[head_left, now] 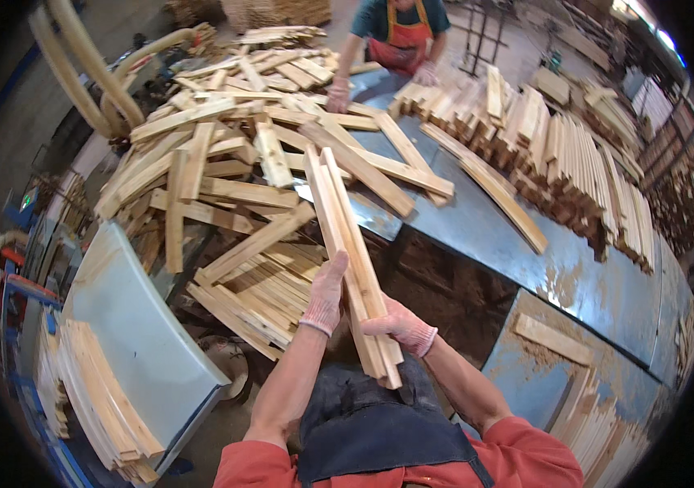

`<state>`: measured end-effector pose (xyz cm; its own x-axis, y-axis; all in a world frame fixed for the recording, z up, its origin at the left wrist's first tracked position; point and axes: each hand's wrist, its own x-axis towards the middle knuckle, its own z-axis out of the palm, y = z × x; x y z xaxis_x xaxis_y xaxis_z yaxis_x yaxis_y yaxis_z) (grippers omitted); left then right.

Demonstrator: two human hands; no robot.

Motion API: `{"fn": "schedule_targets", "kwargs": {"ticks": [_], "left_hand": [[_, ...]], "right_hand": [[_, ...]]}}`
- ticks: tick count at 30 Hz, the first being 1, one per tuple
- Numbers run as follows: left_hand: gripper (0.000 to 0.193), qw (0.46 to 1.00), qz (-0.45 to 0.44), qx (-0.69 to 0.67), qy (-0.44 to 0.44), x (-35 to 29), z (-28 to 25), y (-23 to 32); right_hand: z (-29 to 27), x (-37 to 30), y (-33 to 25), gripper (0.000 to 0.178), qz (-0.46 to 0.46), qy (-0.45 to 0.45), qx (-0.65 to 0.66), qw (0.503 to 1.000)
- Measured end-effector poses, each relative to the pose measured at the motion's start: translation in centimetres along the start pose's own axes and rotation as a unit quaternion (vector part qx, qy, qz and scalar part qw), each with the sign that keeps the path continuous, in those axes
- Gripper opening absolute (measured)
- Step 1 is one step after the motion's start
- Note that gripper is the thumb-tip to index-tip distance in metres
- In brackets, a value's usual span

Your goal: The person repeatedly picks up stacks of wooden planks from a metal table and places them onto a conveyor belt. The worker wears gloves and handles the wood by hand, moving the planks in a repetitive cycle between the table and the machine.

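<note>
Several long wooden strips (345, 236) stand together as a bundle in front of my body, tilted with their far ends up over the table. My left hand (327, 294), in a pale work glove, grips the bundle's left side about midway along. Lower down, my right hand (402, 325), gloved too, is closed round its right side, the thumb lying across the front. The near ends of the strips reach down to my dark apron (375, 435) and are slightly uneven. Fingers behind the wood are hidden.
A large loose heap of wooden pieces (225, 191) covers the table ahead and left. Stacked strips (550, 154) line the far right of the blue metal table (493, 215). Across it stands a co-worker (400, 37) with gloved hands near the wood. A pale panel (135, 309) is at left.
</note>
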<state>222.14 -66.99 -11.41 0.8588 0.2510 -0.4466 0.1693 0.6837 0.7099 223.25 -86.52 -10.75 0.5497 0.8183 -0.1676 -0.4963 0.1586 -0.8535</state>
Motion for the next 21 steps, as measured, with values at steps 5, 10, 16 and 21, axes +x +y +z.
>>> {"fn": "schedule_targets", "kwargs": {"ticks": [5,10,16,21], "left_hand": [[0.080,0.982,0.019,-0.076,-0.170,-5.6,-6.3,7.2],[0.059,0.979,0.200,0.013,0.026,-11.8,-14.9,13.7],[0.067,0.837,0.228,0.354,0.351,-18.9,-23.7,19.0],[0.072,0.783,0.193,0.386,0.448,-26.2,-29.4,21.3]], "right_hand": [[7.4,3.5,2.8,0.087,0.104,-0.274,0.467,0.834],[16.5,6.4,4.7,0.084,0.091,-0.066,0.195,0.974],[31.3,9.8,7.5,0.124,-0.048,-0.030,-0.456,0.888],[42.9,12.0,12.7,0.127,-0.050,-0.035,-0.619,0.783]]}}
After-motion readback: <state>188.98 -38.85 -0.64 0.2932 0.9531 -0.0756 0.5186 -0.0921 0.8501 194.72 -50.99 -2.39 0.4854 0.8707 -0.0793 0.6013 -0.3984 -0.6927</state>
